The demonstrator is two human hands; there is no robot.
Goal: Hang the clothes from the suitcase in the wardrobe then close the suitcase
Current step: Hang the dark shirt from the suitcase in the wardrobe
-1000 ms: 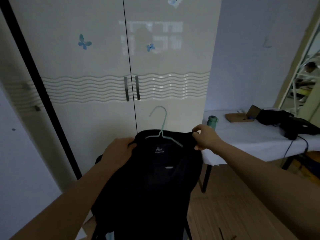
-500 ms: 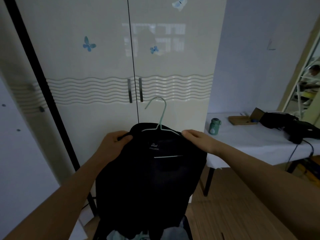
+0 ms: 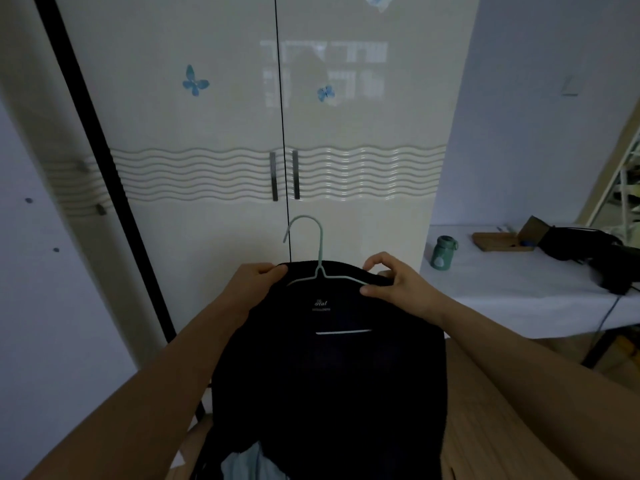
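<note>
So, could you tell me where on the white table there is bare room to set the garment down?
The white table is bare along its near edge, from the green bottle rightward to the cable. The far right is crowded: wooden tray, black bag. Both hands hold the black garment.

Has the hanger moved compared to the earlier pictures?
Yes. The hanger has shifted right against the wardrobe: its hook, earlier right of the door gap, now sits nearly on it, still below the handles. The camera moved too.
</note>
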